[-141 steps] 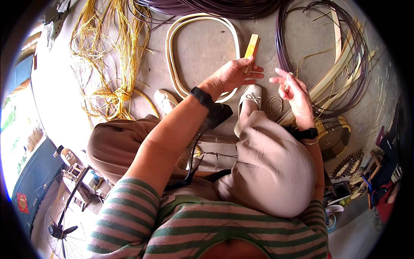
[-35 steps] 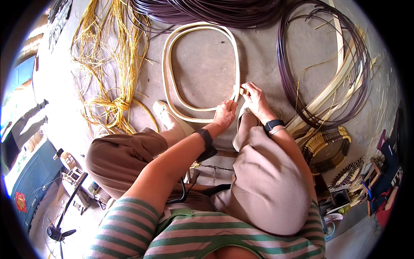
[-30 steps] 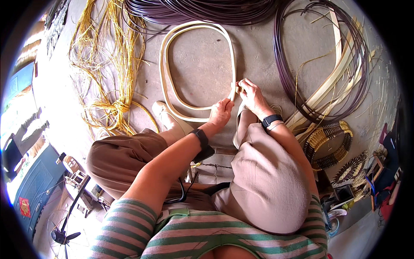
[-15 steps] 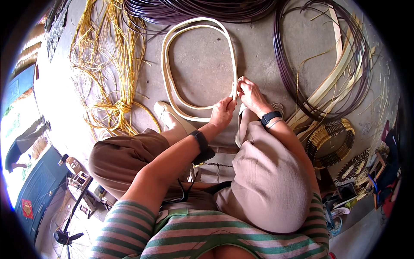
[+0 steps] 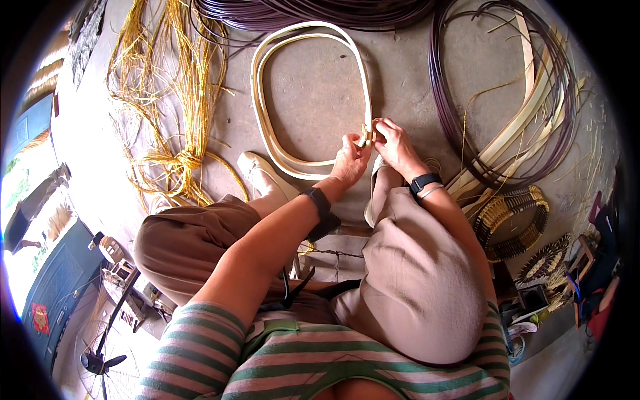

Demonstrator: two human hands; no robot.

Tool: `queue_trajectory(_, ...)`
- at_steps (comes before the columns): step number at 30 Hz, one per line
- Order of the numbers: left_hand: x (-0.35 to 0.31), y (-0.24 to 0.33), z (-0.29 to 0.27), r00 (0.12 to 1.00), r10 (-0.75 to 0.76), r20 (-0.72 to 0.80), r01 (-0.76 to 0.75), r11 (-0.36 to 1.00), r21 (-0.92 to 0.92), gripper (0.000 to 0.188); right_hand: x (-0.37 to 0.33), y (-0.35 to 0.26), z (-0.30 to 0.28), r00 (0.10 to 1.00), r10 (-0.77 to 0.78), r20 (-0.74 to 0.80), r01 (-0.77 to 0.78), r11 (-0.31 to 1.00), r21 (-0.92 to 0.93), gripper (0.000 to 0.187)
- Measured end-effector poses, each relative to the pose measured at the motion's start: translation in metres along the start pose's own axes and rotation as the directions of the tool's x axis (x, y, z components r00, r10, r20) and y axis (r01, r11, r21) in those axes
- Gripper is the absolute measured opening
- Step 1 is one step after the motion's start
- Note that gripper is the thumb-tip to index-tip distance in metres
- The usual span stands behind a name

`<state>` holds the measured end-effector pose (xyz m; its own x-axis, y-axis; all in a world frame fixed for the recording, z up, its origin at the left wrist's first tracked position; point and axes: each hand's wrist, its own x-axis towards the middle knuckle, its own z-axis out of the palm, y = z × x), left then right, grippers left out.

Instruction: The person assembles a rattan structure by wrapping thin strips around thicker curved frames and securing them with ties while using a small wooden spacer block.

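Observation:
A pale oval hoop [image 5: 255, 93] of cane or wood, made of two loops lying close together, stands before me between my feet. My left hand [image 5: 351, 160] has its fingers closed round the hoop's near right side. At that spot a short pale strip [image 5: 367, 135] is wrapped across the hoop. My right hand [image 5: 397, 145], just to the right, pinches at the strip, its fingertips together. The strip's loose end seems to be between those fingers, partly hidden.
Golden fibre strands [image 5: 193, 127], tied in a bundle, lie at left. Dark purple cane coils [image 5: 320, 12] sit at the far edge, another dark coil [image 5: 437, 87] with pale strips at right. A woven oval ring [image 5: 490, 227] rests below it. A fan [image 5: 93, 362] stands lower left.
My hands have shifted slightly nearer, and the right hand has drawn a little to the right of the hoop. The strip wrapped across the hoop now shows more clearly.

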<state>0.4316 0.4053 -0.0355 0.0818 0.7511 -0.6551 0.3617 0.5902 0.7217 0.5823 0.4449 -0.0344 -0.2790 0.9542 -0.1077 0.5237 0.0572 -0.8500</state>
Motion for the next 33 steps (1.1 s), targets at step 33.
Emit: queue_trajectory(33, 0.013, 0.023, -0.006, 0.984, -0.129, 0.127, 0.163, 0.935, -0.314, 0.034, 0.001, -0.037, -0.009, 0.997, 0.038, 0.071, -0.01, 0.934, -0.357, 0.029)
